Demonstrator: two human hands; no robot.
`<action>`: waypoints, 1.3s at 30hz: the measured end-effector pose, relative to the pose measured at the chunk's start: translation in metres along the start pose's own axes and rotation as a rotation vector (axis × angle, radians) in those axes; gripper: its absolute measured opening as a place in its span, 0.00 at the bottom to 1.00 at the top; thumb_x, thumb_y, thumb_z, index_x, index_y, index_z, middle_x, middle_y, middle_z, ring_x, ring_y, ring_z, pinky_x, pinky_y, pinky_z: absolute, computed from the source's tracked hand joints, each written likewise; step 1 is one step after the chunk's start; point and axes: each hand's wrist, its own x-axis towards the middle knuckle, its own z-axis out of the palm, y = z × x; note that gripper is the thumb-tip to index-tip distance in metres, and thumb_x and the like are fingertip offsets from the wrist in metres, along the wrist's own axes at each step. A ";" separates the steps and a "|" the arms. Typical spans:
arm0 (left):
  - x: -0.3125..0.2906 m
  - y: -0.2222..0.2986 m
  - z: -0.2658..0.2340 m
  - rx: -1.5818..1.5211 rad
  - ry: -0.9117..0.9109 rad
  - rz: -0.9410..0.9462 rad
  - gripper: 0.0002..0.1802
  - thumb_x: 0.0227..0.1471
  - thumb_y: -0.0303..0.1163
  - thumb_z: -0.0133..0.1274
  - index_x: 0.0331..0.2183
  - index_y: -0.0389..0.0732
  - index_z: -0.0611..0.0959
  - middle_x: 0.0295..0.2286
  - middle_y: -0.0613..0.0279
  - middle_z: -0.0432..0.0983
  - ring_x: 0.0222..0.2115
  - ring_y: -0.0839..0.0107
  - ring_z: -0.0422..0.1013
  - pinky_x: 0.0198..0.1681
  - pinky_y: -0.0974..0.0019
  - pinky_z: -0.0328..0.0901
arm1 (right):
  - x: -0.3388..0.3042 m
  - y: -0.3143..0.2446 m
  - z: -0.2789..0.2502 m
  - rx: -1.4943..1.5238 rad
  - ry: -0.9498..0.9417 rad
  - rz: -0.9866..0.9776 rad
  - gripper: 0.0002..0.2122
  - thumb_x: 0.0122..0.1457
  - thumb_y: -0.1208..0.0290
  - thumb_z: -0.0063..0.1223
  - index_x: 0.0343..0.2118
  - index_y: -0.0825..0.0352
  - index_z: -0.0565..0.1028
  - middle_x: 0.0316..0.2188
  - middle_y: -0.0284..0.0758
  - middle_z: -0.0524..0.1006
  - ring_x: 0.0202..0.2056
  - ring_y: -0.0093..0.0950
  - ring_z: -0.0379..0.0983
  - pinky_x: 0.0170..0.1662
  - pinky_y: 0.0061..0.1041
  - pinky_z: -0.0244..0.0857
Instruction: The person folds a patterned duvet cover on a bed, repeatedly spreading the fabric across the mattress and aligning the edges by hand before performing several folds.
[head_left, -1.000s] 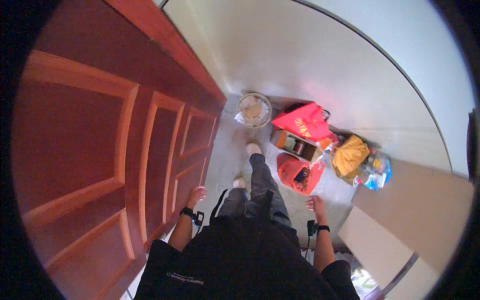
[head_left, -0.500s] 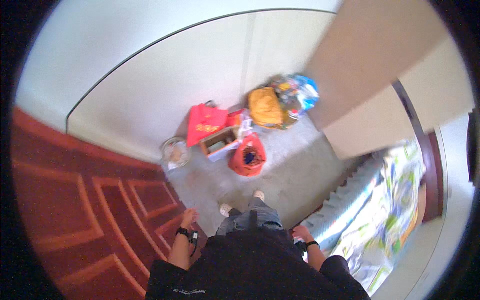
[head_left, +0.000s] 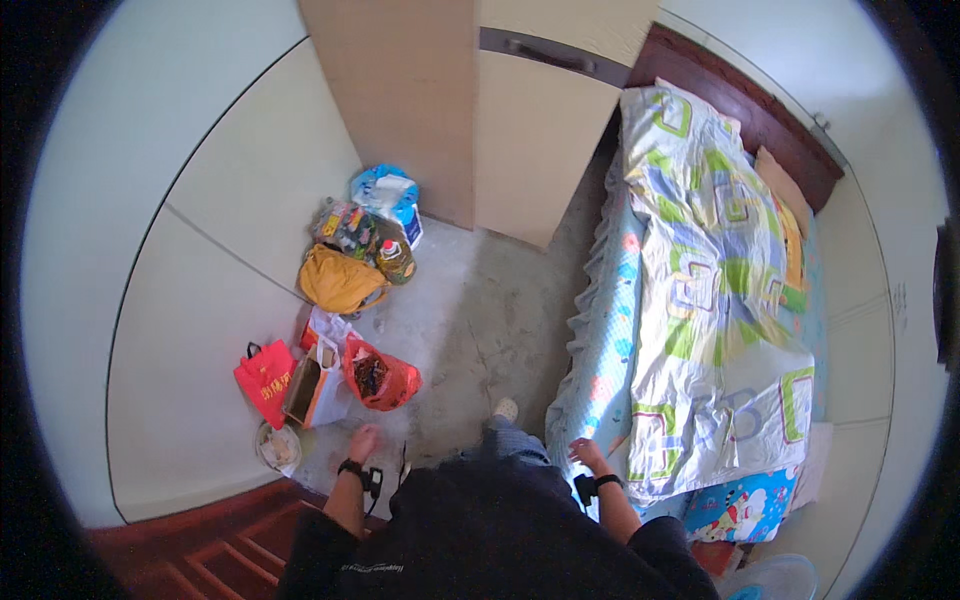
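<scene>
My left hand (head_left: 364,441) hangs at my side, fingers loosely apart and a little blurred, holding nothing. It is nearest the red plastic bag (head_left: 384,377) with dark contents and the open cardboard box (head_left: 328,392) on the floor, apart from both. My right hand (head_left: 585,453) is also open with nothing in it. It is over the near edge of the bed, by the light blue quilted sheet (head_left: 592,375); I cannot tell whether it touches. A crumpled white, green and grey quilt (head_left: 712,330) covers much of the bed.
Against the left wall are a red bag (head_left: 266,381), a round bin (head_left: 278,447), a yellow bag (head_left: 338,279), an oil bottle (head_left: 395,264) and a blue-and-white package (head_left: 386,193). A tan cabinet (head_left: 535,140) stands ahead. A red-brown door (head_left: 215,550) is at lower left.
My view has swung to the right, so the bed now fills the right side and the floor items sit farther left. Both hands remain empty.
</scene>
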 end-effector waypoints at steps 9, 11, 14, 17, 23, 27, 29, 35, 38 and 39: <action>0.100 0.179 0.130 0.442 -0.196 -0.030 0.12 0.47 0.39 0.39 0.33 0.44 0.71 0.24 0.64 0.71 0.22 0.75 0.68 0.23 0.73 0.61 | 0.024 -0.020 -0.069 0.276 0.399 0.002 0.10 0.51 0.67 0.38 0.31 0.67 0.69 0.20 0.36 0.74 0.19 0.23 0.70 0.19 0.19 0.60; 0.127 0.194 0.142 0.486 -0.250 -0.043 0.12 0.48 0.39 0.39 0.33 0.44 0.71 0.25 0.64 0.71 0.23 0.75 0.68 0.24 0.73 0.62 | 0.026 -0.036 -0.063 0.308 0.424 0.007 0.10 0.51 0.68 0.38 0.32 0.68 0.69 0.21 0.36 0.74 0.21 0.23 0.70 0.20 0.20 0.60; 0.164 0.215 0.165 0.567 -0.247 -0.175 0.11 0.48 0.37 0.38 0.34 0.45 0.70 0.26 0.63 0.71 0.24 0.74 0.68 0.27 0.70 0.62 | 0.031 -0.061 -0.052 0.313 0.320 0.042 0.10 0.51 0.69 0.42 0.30 0.72 0.68 0.19 0.39 0.72 0.20 0.25 0.69 0.24 0.22 0.64; 0.204 0.235 0.182 0.615 -0.311 -0.182 0.11 0.48 0.37 0.38 0.34 0.46 0.70 0.27 0.63 0.71 0.25 0.73 0.68 0.28 0.68 0.62 | 0.036 -0.067 -0.045 0.342 0.269 0.113 0.09 0.51 0.70 0.42 0.31 0.71 0.68 0.18 0.37 0.72 0.19 0.24 0.68 0.21 0.20 0.61; 0.289 0.298 0.222 0.695 -0.468 -0.207 0.10 0.46 0.34 0.39 0.32 0.46 0.72 0.24 0.62 0.72 0.21 0.72 0.68 0.22 0.71 0.62 | 0.038 -0.078 -0.034 0.612 0.504 0.323 0.10 0.50 0.69 0.42 0.31 0.70 0.69 0.17 0.37 0.72 0.19 0.24 0.69 0.19 0.21 0.61; 0.340 0.339 0.266 0.790 -0.485 -0.254 0.10 0.45 0.33 0.39 0.31 0.42 0.71 0.22 0.62 0.71 0.19 0.73 0.68 0.18 0.73 0.62 | 0.033 -0.090 -0.018 0.788 0.646 0.283 0.10 0.50 0.68 0.40 0.32 0.67 0.68 0.20 0.33 0.72 0.21 0.22 0.69 0.20 0.20 0.59; 0.359 0.364 0.312 0.837 -0.591 -0.160 0.10 0.46 0.34 0.40 0.31 0.43 0.71 0.22 0.63 0.71 0.19 0.74 0.68 0.18 0.74 0.62 | 0.026 -0.097 -0.010 0.846 0.693 0.283 0.09 0.50 0.68 0.40 0.31 0.67 0.69 0.19 0.32 0.72 0.20 0.21 0.68 0.20 0.19 0.58; 0.382 0.394 0.455 1.062 -0.724 -0.088 0.10 0.47 0.37 0.41 0.31 0.45 0.72 0.21 0.65 0.71 0.18 0.77 0.67 0.18 0.75 0.60 | 0.036 -0.072 0.023 1.063 0.733 0.474 0.08 0.49 0.70 0.42 0.31 0.67 0.69 0.17 0.30 0.70 0.17 0.20 0.65 0.19 0.19 0.58; 0.371 0.385 0.514 1.152 -0.816 -0.053 0.09 0.47 0.37 0.41 0.30 0.45 0.72 0.21 0.67 0.71 0.16 0.79 0.66 0.17 0.76 0.59 | 0.041 -0.052 0.032 1.261 0.756 0.439 0.09 0.49 0.68 0.44 0.32 0.67 0.68 0.19 0.32 0.71 0.19 0.22 0.67 0.21 0.21 0.62; 0.365 0.383 0.535 1.201 -0.886 -0.022 0.09 0.46 0.38 0.42 0.30 0.45 0.72 0.21 0.67 0.70 0.15 0.79 0.65 0.16 0.76 0.59 | 0.043 -0.045 0.037 1.283 0.767 0.437 0.09 0.49 0.68 0.44 0.32 0.67 0.68 0.19 0.32 0.71 0.19 0.22 0.67 0.21 0.21 0.62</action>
